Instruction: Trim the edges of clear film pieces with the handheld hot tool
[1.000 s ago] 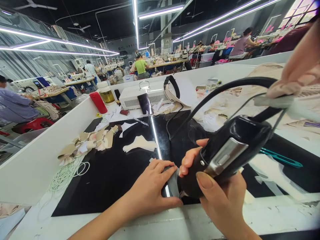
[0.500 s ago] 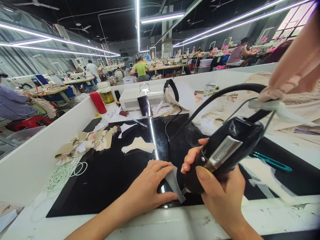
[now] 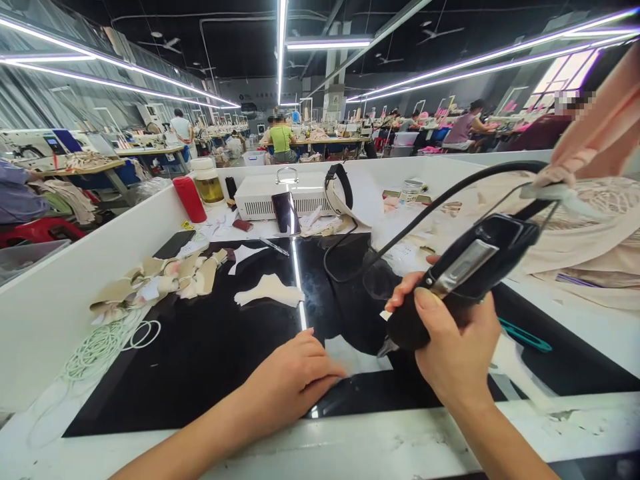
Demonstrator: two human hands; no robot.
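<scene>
Centrally, a translucent grey piece (image 3: 356, 358) is laid on the black mat (image 3: 200, 360), which is supported by the counter (image 3: 360, 447). The left hand (image 3: 303, 373) is placed palm down at its left edge, fingers bent and together; whether it is gripped cannot be determined. The corded black tool (image 3: 463, 270) is enclosed by the right hand (image 3: 457, 343), its tip positioned near the piece's right end.

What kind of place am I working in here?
Probably a garment workshop: there are rows of sewing machines beyond your table, a heap of beige fabric on the right, and cut cloth pieces on the black mat.
</scene>
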